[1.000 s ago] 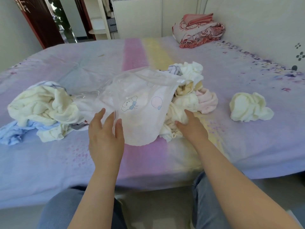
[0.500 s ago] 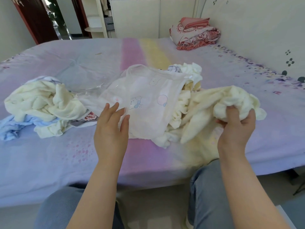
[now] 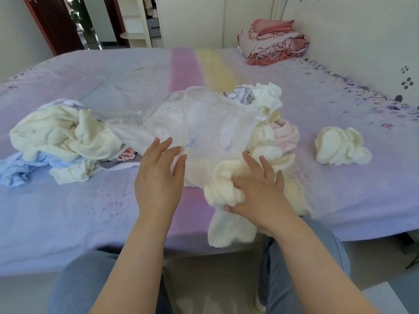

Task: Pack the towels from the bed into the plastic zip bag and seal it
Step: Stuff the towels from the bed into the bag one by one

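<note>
A translucent plastic zip bag point(image 3: 204, 123) with cartoon prints lies crumpled in the middle of the bed. My left hand point(image 3: 158, 177) rests on its near left edge with straight fingers. My right hand point(image 3: 260, 191) holds a cream towel point(image 3: 226, 191) at the bag's near right edge, fingers spread on top and thumb under the cloth. The towel's tail hangs over the bed edge. More towels lie piled to the right of the bag point(image 3: 269, 103), among them a pink one point(image 3: 285, 137). A cream and blue heap point(image 3: 63, 137) sits to the left. One cream towel point(image 3: 340, 146) lies alone at the right.
The bed point(image 3: 68, 211) has a lilac sheet with pink and yellow stripes. Folded red-patterned blankets point(image 3: 272, 41) sit at the far right corner by the wall. My knees in jeans point(image 3: 90, 286) are just below the bed's near edge.
My right hand took a cream towel from the pile, lifted it out to the right, and has brought it back down to the bag's near edge. My left hand stayed on the bag.
</note>
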